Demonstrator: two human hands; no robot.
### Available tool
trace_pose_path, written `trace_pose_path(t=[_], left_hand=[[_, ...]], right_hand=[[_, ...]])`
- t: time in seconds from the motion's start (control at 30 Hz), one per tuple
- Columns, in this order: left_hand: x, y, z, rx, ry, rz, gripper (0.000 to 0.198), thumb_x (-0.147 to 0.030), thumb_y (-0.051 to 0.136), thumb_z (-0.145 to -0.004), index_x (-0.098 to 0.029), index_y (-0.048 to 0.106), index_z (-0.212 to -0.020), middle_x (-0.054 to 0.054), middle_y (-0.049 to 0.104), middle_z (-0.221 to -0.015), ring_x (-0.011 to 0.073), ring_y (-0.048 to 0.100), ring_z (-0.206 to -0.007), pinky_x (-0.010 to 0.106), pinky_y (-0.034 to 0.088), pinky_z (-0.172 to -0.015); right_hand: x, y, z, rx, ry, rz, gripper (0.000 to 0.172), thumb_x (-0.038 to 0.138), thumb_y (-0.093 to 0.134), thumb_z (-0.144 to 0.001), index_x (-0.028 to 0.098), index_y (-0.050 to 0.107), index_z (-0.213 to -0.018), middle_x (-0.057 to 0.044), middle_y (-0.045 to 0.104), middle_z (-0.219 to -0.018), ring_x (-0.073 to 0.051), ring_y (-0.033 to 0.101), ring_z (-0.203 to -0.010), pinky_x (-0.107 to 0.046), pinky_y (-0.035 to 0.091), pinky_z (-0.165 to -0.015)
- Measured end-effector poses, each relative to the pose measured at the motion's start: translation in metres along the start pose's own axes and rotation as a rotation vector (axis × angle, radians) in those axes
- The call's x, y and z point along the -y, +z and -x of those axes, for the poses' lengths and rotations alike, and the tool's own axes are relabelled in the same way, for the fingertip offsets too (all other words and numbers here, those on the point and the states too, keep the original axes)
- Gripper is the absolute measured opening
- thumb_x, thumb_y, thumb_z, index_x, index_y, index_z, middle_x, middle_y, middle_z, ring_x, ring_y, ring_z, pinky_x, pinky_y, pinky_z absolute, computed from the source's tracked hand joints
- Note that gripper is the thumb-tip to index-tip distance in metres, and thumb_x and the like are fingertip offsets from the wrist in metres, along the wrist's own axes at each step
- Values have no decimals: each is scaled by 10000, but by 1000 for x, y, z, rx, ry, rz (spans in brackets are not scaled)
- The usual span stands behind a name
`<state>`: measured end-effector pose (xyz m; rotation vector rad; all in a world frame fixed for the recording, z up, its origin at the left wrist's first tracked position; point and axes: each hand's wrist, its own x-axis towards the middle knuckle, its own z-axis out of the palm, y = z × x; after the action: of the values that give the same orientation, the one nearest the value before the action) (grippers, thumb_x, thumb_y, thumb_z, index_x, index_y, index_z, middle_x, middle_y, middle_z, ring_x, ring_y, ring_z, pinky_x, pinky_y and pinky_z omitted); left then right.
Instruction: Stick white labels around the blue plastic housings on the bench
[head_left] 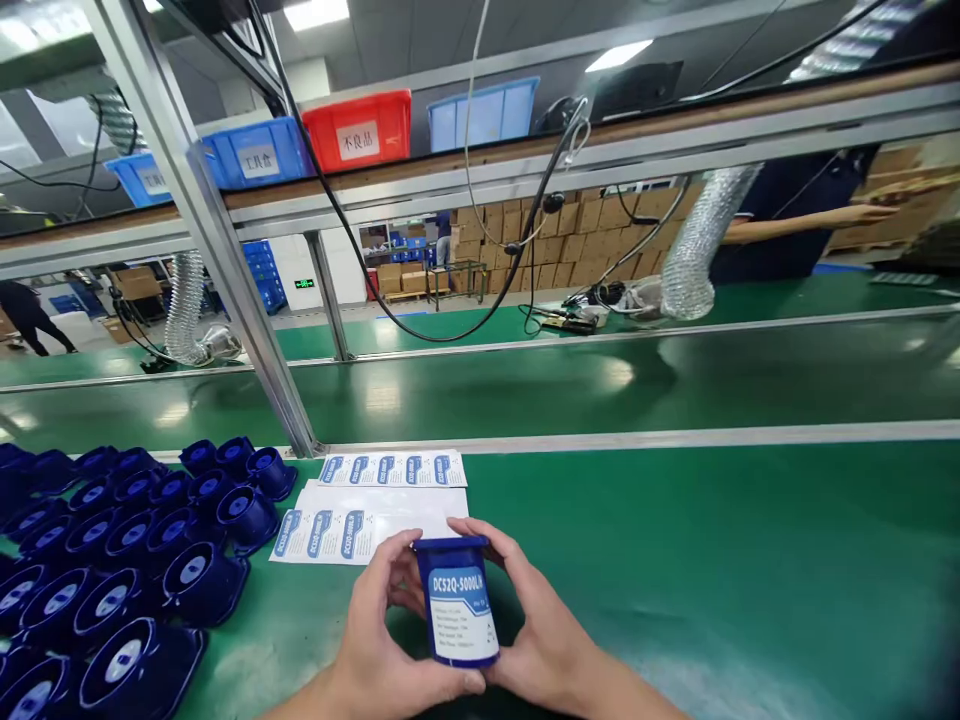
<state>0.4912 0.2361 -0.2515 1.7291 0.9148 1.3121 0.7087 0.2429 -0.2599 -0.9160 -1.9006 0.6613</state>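
Observation:
Between my two hands is a dark blue plastic housing [459, 600] with a blue and white label on its front reading DC52Q-5000L/H. My left hand [394, 630] grips its left side, thumb at the lower edge and fingers near the top. From the right, my right hand [529, 620] holds it the same way, with the thumb low and fingertips behind the upper rim. Just behind the housing lie sheets of labels [322, 535], partly covered by my hands. Some label places on the nearer sheet are blank white.
Many blue housings [202, 580] stand in rows at the left. A metal post [247, 300] rises behind them. Beyond a metal rail [600, 437] runs a green conveyor belt [525, 385]. Bins, including a red bin [358, 130], sit on the overhead shelf. A co-worker's arm [810, 222] shows far right.

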Motion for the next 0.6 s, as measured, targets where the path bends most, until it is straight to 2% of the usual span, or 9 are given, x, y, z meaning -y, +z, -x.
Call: trace_pose_path(t=[0.13, 0.23, 0.3, 0.37, 0.5, 0.6], left_hand=[[2, 0, -1, -44, 71, -47, 1087, -633, 983, -559, -258, 437, -1421, 102, 725, -1156, 283, 753, -923, 343, 644, -703], [4, -1, -3, -70, 72, -49, 1082, -607, 992, -560, -262, 431, -1419, 98, 719, -1164, 286, 750, -944, 352, 649, -721], [6, -1, -3, -57, 56, -17, 1088, -571, 1004, -556, -265, 425, -1424, 108, 709, -1197, 296, 742, -987, 356, 651, -741], [10, -2, -4, -36, 31, 31, 1104, -530, 1024, -531, -266, 428, -1422, 110, 695, -1208, 298, 727, -1015, 353, 650, -752], [16, -3, -4, -26, -26, 148, 1129, -443, 1064, -457, -255, 459, -1392, 97, 665, -1181, 294, 696, -1040, 352, 644, -782], [17, 1, -6, -67, -85, 289, 1185, -409, 1081, -406, -244, 449, -1394, 118, 647, -1212, 315, 677, -1086, 350, 640, -773]], right_hand=[[-3, 3, 0, -24, -33, 83, 1080, 254, 856, -730, 279, 243, -1619, -176, 532, -1581, -345, 575, -1431, -540, 519, -1182], [-2, 4, -1, -136, -227, 208, 956, 191, 735, -840, 320, 244, -1650, -155, 354, -1695, -335, 440, -1538, -530, 511, -1186], [2, 2, -2, -165, -376, 319, 863, 117, 639, -903, 365, 280, -1647, -118, 193, -1760, -317, 356, -1585, -496, 537, -1160], [7, -1, -3, -171, -456, 416, 814, 79, 598, -925, 358, 322, -1638, -117, 119, -1776, -319, 321, -1597, -493, 561, -1129], [14, -8, -4, -214, -509, 542, 690, 124, 656, -929, 248, 453, -1576, -188, 160, -1758, -396, 292, -1592, -650, 523, -1124], [16, -10, -5, -254, -522, 581, 533, 183, 701, -933, 172, 590, -1455, -232, 284, -1705, -445, 336, -1559, -705, 525, -1092]])
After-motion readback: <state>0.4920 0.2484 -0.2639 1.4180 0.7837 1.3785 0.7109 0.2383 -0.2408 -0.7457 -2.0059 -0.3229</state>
